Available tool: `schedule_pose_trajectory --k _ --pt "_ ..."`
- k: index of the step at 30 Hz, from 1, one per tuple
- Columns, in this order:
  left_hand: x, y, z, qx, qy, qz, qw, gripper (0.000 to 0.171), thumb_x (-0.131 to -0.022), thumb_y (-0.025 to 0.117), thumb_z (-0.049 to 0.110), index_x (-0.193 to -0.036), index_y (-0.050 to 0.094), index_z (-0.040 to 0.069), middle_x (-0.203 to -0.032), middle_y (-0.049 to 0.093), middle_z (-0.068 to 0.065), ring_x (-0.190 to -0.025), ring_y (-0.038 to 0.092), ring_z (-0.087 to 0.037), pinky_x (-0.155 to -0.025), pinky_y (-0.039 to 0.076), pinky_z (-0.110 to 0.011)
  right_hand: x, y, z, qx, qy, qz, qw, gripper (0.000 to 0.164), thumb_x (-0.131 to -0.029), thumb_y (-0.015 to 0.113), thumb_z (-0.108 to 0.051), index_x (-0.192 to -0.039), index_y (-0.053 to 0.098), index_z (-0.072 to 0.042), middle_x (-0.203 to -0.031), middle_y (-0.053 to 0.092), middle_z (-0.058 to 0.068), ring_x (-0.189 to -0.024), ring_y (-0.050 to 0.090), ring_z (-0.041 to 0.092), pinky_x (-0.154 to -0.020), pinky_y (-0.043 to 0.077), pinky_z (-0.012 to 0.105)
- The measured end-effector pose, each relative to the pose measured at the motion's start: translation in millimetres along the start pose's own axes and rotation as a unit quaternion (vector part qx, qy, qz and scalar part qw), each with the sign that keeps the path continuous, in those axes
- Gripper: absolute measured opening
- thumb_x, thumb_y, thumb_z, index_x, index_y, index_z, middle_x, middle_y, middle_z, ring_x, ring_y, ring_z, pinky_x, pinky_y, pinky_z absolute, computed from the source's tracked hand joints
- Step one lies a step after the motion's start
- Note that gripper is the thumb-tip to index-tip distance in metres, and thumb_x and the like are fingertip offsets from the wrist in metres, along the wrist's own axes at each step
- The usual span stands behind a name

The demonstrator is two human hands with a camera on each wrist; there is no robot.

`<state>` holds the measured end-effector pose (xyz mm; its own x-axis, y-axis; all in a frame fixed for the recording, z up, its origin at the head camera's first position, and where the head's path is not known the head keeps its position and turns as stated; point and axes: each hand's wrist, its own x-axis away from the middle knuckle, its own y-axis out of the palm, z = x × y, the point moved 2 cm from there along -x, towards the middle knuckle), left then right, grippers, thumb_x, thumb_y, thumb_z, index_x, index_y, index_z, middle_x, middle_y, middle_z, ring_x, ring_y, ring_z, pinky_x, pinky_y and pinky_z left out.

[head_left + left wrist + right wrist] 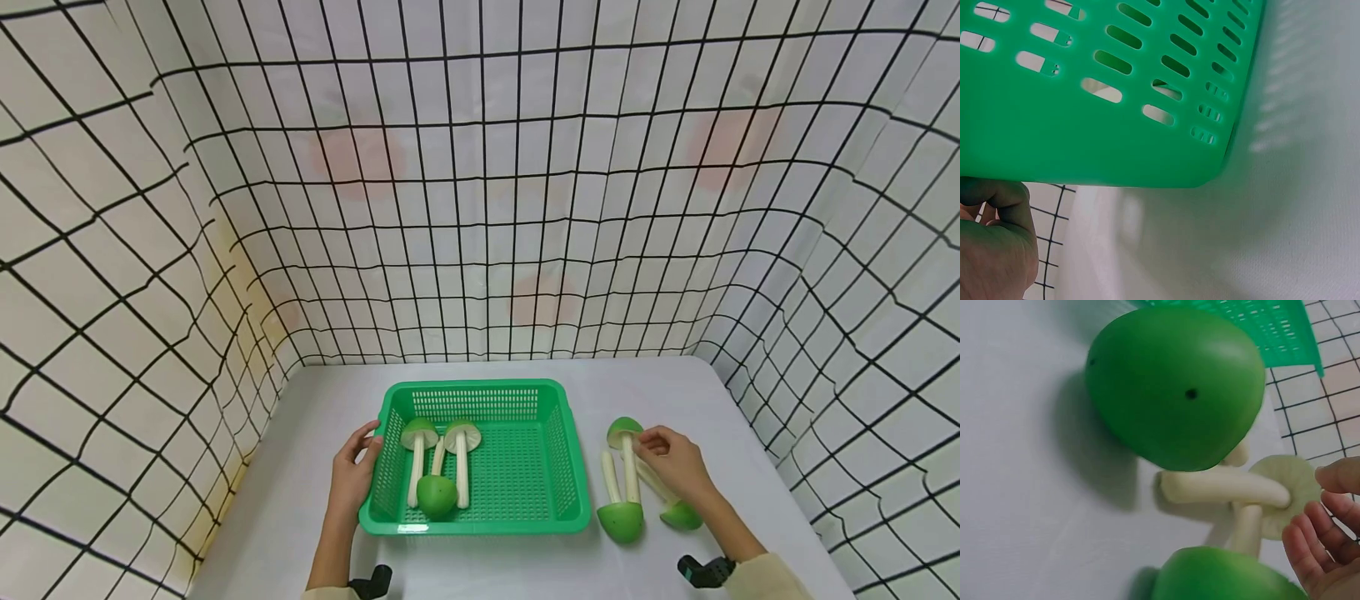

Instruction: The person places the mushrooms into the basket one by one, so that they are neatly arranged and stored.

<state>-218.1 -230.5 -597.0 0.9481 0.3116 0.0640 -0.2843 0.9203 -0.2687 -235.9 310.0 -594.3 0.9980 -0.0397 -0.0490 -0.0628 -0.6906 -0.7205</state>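
A green plastic basket stands on the white table, and my left hand grips its left rim. In the left wrist view, curled fingers meet the basket edge. Three toy mushrooms with green caps and pale stems lie inside, one cap toward the near side. Right of the basket lie three more such mushrooms. My right hand is beside the upper one. In the right wrist view, its thumb and loosely bent fingers are at the edge of that mushroom's pale cap underside, not closed round it.
The other two loose mushrooms lie close by, one cap near the basket's right corner and one under the right wrist. Black grid netting over pale cloth walls surrounds the table at the back and sides.
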Motion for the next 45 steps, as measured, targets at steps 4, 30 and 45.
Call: schedule_pose_trajectory --k 4,30,45 --pt "0.0 0.2 -0.9 0.000 -0.001 0.002 1.0000 0.041 -0.104 0.061 0.043 -0.141 0.062 0.027 -0.123 0.062 -0.012 -0.100 0.058 -0.020 -0.075 0.052 -0.027 2 2 9 0.011 0.001 0.011 1.000 0.020 -0.095 0.073 -0.019 -0.107 0.071 -0.003 -0.099 0.074 0.008 -0.091 0.068 0.020 -0.077 0.052 0.026" --pt "-1.7 0.1 -3.2 -0.006 -0.005 0.002 1.0000 0.041 -0.104 0.060 0.043 -0.142 0.062 0.027 -0.124 0.062 -0.012 -0.101 0.057 -0.020 -0.076 0.051 -0.027 12 -11 20 0.101 0.037 -0.069 0.992 0.035 -0.086 0.072 -0.014 -0.117 0.066 0.001 -0.093 0.068 0.010 -0.078 0.061 0.021 -0.063 0.047 0.034" --pt "-1.0 0.9 -4.0 0.008 -0.009 -0.001 0.9999 0.040 -0.104 0.061 0.041 -0.141 0.062 0.026 -0.121 0.062 -0.011 -0.098 0.059 -0.019 -0.073 0.053 -0.024 16 -28 20 0.119 0.052 -0.033 0.991 0.038 -0.088 0.071 -0.019 -0.121 0.068 0.000 -0.103 0.073 0.018 -0.084 0.067 0.026 -0.059 0.047 0.035"
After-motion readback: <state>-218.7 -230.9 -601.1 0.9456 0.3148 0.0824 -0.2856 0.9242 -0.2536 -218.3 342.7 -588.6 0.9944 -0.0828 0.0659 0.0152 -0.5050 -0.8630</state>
